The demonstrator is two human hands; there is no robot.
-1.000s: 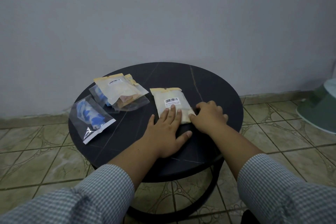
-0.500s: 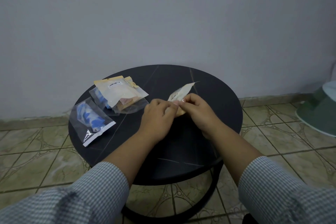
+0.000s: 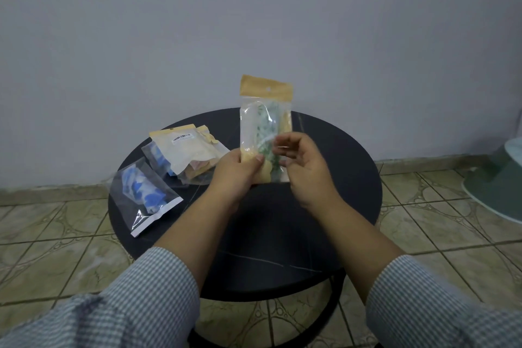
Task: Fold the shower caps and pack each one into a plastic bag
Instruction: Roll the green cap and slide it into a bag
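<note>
Above a round black tabletop [image 3: 339, 167], I hold a packed plastic bag [image 3: 264, 124] upright, a green-patterned shower cap [image 3: 268, 133] showing through its clear face. My left hand [image 3: 237, 172] grips the bag's lower corner, thumb pinching the front. My right hand [image 3: 303, 172] is beside the bag's lower right edge, its fingers [image 3: 285, 147] blurred; I cannot tell whether they pinch the film. The bag looks light, thin and slick, its contents soft and squashy; the stiffer tan header [image 3: 265, 89] or a pinched corner seems the surest hold. To the left, a blue-cap bag [image 3: 144, 192] and a small pile of bags [image 3: 186, 152] lie flat.
</note>
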